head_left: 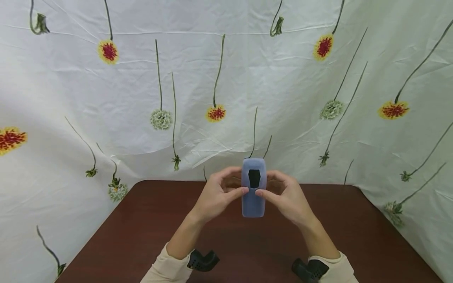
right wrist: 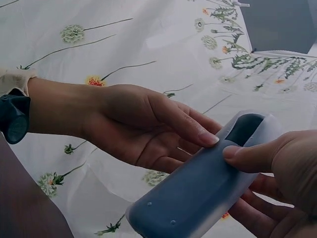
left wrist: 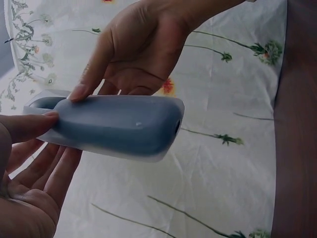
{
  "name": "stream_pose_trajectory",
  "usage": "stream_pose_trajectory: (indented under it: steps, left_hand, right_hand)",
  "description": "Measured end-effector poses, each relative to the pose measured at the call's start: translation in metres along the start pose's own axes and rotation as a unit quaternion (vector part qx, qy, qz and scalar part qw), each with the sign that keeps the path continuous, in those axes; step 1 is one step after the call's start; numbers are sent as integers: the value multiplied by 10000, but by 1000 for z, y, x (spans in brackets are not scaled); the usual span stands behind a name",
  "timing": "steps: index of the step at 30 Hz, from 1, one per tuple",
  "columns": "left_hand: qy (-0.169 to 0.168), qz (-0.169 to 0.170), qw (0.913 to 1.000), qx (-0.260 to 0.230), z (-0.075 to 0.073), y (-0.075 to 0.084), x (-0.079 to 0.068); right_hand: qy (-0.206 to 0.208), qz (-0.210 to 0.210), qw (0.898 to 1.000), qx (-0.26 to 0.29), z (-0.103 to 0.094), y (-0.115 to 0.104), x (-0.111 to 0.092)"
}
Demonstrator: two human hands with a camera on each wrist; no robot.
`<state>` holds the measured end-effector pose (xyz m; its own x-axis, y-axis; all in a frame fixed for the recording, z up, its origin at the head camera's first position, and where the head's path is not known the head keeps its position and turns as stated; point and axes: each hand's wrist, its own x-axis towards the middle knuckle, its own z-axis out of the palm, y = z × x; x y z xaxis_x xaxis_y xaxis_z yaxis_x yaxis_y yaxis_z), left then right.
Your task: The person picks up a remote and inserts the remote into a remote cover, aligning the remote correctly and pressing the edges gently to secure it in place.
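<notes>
A rounded, oblong blue case [head_left: 253, 204] with a dark angular window near its upper end stands upright between my hands, over the table. Its outer layer looks cloudy and translucent in the left wrist view. My left hand [head_left: 216, 194] grips one long side, thumb on the front face just below the window, fingers curled behind. From the opposite side my right hand [head_left: 288, 196] grips it the same way, its thumb tip close to the left one. Small bright droplet-like spots show on the case [right wrist: 183, 198] in the right wrist view. The case's back is hidden by the fingers.
A dark reddish-brown table [head_left: 141, 224] lies under both forearms. Behind it and at both sides hangs a white cloth [head_left: 198, 78] printed with flowers. Black wrist devices [head_left: 203, 260] sit at the cream sleeves.
</notes>
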<state>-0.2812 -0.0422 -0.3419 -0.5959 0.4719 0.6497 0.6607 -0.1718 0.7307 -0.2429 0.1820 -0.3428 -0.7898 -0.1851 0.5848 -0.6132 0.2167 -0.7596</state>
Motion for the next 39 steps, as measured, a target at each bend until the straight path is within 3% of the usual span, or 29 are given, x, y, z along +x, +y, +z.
stream_pose_trajectory:
  steps: [7, 14, 20, 26, 30, 33, 36, 39]
  left_hand:
    - [-256, 320, 9984, 398, -1, 0, -1]
    - [-453, 887, 9938, 487, -3, -1, -1]
    - [-419, 1322, 9858, 948, -2, -3, 1]
    - [-191, 1294, 9822, 1350, 0, 1, 0]
    - [287, 865, 9892, 1144, 2, 4, -1]
    - [885, 44, 9943, 592, 6, 8, -1]
    - [1233, -888, 9883, -112, 11, 12, 0]
    - [1177, -1451, 9800, -686, 14, 12, 1]
  right_hand:
    - [-60, -736, 9944, -760, -2, 3, 0]
    - [95, -1893, 9720, -1391, 0, 8, 3]
    - [347, -2789, 9387, -1996, 4, 12, 5]
    - [588, -3739, 8865, -2663, 8, 17, 6]
    - [933, -4167, 8576, -2867, 9, 19, 7]
    - [1107, -4344, 8447, -2923, 9, 20, 9]
    - [1110, -4449, 8389, -2932, 10, 21, 10]
    - [1117, -4537, 8320, -2992, 11, 23, 10]
